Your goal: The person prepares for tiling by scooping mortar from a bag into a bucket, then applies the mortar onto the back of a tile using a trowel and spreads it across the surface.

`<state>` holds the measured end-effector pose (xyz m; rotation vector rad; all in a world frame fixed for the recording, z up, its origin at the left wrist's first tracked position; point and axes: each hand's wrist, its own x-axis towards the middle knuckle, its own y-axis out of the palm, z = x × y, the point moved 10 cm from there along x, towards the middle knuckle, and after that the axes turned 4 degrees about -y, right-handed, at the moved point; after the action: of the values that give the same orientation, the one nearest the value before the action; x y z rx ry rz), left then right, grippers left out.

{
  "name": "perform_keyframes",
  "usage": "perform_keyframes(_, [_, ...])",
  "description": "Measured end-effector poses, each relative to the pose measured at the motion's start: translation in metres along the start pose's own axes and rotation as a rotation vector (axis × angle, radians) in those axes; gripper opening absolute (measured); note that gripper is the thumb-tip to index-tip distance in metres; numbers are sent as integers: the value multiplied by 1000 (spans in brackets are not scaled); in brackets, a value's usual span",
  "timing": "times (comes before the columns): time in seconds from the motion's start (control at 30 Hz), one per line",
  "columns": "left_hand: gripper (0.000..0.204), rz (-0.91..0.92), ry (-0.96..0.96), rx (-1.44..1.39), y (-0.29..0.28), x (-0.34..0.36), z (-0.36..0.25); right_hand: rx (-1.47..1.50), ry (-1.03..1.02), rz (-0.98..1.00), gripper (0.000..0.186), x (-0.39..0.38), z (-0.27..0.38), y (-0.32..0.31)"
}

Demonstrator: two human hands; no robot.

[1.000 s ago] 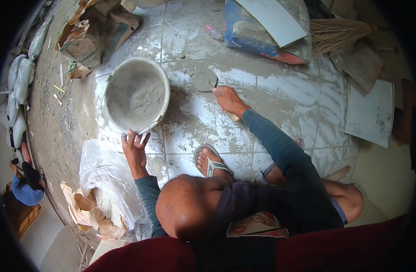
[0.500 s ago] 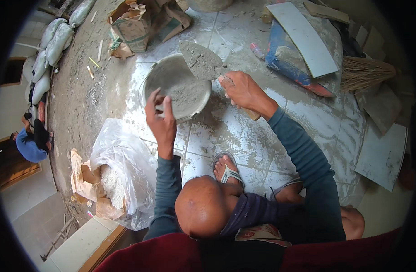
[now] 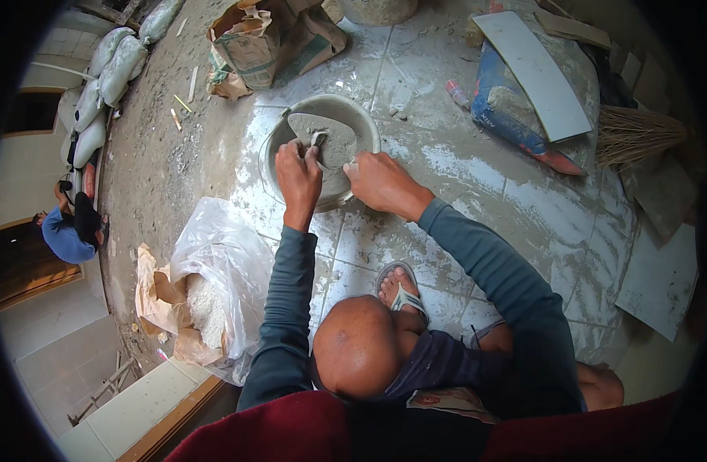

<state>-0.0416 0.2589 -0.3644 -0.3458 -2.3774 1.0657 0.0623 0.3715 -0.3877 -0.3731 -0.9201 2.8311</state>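
Grey powder lies inside a round pale bucket on the tiled floor in front of me. A trowel is down in the bucket, its blade over the powder and its metal shank turned toward me. My left hand is closed around the trowel by its shank; the handle is hidden in the hand. My right hand is at the bucket's near right rim, its fingers closed on the edge, their tips partly hidden.
Left of my legs stands a clear plastic bag with whitish powder and torn brown paper. Torn paper sacks lie beyond the bucket. At right are a blue sack, a white board and a broom. A person crouches far left.
The loaded trowel, held up in my right hand before, is now down in the bucket with my left hand on it. My right hand has moved left and down to the rim.
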Motion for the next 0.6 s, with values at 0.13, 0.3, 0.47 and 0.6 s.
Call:
perform_keyframes(0.13, [14,-144,-86,-34,-35,29,45,-392,-107,-151,26,-6,10,-8])
perform_keyframes(0.3, [27,-287,-229,391,-96,93,187,-503,-196,-347,22,-57,-12,-32])
perform_keyframes(0.47, [37,-124,-521,320,-155,127,380,17,125,-418,27,-167,-129,-88])
perform_keyframes(0.6, [54,-144,-725,718,-153,137,393,80,646,-583,30,-331,-283,-135])
